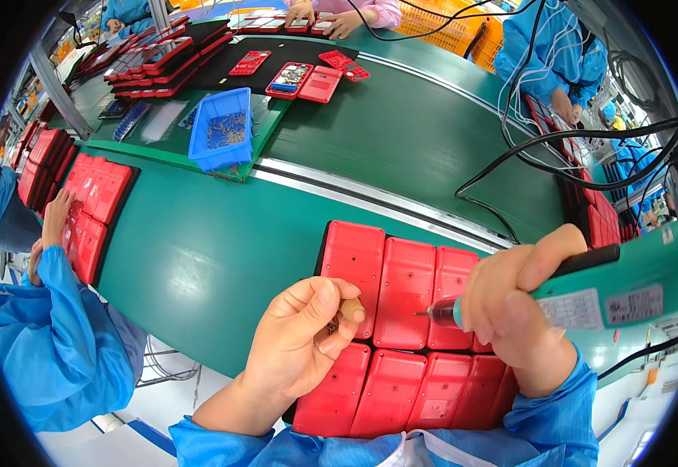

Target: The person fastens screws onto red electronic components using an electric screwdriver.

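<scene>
My right hand [514, 300] is wrapped round a teal electric screwdriver [619, 280], held nearly level. Its thin bit points left, over the red plastic cases [405, 292] laid in two rows on a dark tray before me. Whether the bit touches a case I cannot tell. To the left, my left hand [300, 331] is closed over the cases, thumb and fingers pinched together. A tan finger cot [352, 310] covers one fingertip. Small dark metal bits that look like screws show between the curled fingers. Small holes dot the faces of the cases.
A blue bin [222, 128] of screws stands on a green mat [160, 148]. Open red cases [288, 80] lie beyond it. At left, a co-worker's hand [59, 218] rests on another tray of red cases [94, 194]. Black cables [510, 148] hang at the right. A metal rail [354, 194] crosses the bench.
</scene>
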`<state>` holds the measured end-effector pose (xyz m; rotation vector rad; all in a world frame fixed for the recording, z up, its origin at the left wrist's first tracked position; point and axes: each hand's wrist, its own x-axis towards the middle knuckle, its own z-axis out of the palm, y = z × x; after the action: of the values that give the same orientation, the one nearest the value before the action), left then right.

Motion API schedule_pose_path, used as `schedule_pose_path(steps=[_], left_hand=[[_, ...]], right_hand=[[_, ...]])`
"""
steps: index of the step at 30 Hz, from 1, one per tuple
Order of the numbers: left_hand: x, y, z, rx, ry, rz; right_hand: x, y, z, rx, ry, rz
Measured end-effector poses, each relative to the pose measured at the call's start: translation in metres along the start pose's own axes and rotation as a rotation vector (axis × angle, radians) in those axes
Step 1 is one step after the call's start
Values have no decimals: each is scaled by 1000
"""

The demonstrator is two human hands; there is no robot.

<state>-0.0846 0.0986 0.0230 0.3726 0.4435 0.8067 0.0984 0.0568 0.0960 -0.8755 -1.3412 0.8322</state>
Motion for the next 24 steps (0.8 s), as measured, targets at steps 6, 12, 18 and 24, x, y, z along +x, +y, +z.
schedule_pose_path(steps=[6,12,18,24], left_hand=[[-1,2,-1,-72,-124,24],[-7,-8,0,30,-199,10],[-13,-8,7,857,-163,184],[-9,-10,26,1246,-230,275]], right_hand=[[2,-7,2,-87,-107,-32],[-8,-2,0,92,-49,-67],[-10,-30,-3,399,96,-187],[-16,-47,4,437,71,-226]])
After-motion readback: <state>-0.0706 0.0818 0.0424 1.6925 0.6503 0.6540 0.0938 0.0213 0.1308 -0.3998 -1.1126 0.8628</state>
